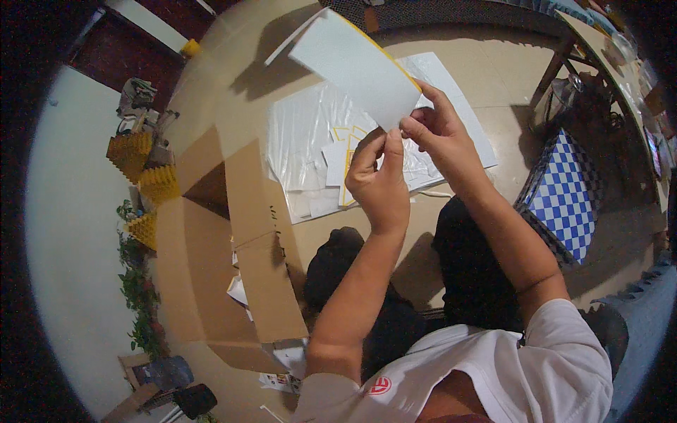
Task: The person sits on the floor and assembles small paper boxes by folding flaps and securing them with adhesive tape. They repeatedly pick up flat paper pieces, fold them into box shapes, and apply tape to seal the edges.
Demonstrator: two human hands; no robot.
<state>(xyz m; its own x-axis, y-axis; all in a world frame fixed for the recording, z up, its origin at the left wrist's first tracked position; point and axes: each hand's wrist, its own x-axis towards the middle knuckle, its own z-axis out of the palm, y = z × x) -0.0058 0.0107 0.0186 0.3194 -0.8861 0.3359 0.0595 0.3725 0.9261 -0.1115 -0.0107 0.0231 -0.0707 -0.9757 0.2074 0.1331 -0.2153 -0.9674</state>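
A white folded card sheet with a yellow edge is held up in front of me, its far part bent over into a flap. My right hand grips its lower right corner between thumb and fingers. Close beside it, my left hand is closed in a pinch at the sheet's bottom corner, with its fingertips partly hidden. Below the hands, smaller white pieces with yellow lines lie on clear plastic wrapping spread over a white board on the floor.
An open cardboard box with papers inside stands at my left. Yellow stacked pieces and a green plant line the left wall. To the right are a blue-and-white checkered item and a wooden table.
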